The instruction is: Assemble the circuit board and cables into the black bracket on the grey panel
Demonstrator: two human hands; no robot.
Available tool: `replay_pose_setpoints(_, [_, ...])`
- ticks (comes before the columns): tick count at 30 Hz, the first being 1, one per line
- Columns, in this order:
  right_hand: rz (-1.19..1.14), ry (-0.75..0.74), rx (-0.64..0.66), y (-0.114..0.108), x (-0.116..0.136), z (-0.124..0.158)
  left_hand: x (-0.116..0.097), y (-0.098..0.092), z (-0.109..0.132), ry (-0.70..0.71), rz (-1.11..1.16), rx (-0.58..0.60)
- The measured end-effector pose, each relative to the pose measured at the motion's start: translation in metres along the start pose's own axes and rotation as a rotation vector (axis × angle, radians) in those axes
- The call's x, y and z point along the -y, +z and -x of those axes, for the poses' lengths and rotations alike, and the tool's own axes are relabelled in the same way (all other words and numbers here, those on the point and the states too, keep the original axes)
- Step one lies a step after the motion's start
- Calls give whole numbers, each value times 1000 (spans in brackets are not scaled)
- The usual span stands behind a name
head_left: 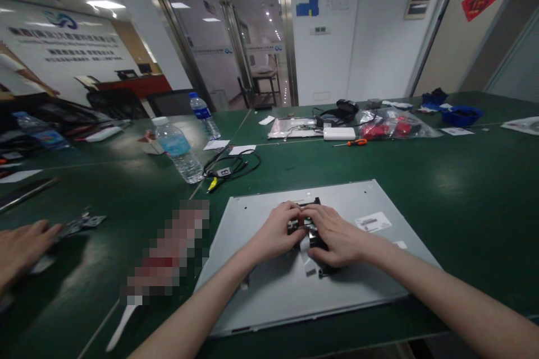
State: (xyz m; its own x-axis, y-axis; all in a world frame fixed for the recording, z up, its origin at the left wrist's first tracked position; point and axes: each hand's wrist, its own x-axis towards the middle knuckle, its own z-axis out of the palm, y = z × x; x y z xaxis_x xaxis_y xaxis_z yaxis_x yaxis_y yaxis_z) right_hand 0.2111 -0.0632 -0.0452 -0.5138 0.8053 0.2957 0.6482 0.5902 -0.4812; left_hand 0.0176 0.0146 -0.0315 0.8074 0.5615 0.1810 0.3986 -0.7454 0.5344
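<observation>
A flat grey metal panel (pixel 370 269) lies on the green table (pixel 463 179) in front of me. On its middle sits a small black part (pixel 310 229) with a pale ribbon strip (pixel 305 255) coming out below it. My left hand (pixel 275 230) grips the part's left side with curled fingers. My right hand (pixel 339 235) covers its right side, fingers closed over it. Both hands touch each other above the part.
A water bottle (pixel 179 148) and a coiled black cable (pixel 229 168) stand beyond the panel to the left. An orange screwdriver (pixel 351 143), a clear bag with red parts (pixel 391 123) and a blue tray (pixel 462 115) lie farther back. Another person's hand (pixel 21 247) rests at the far left.
</observation>
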Motion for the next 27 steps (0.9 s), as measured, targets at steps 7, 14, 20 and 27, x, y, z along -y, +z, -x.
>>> replay_pose_setpoints(7, [-94, 7, -126, 9, -6, 5, 4, 2, 0, -14, 6, -20])
replay_pose_setpoints(14, [-127, 23, -173, 12, -11, 10, -3, 6, -4, -48, 11, -13])
replay_pose_setpoints(20, [-135, 11, -177, 6, -15, 19, -7, 11, -10, -44, 19, -6])
replay_pose_setpoints(27, [-150, -29, -214, 2, -15, 24, -4, 15, -11, -16, 42, -29])
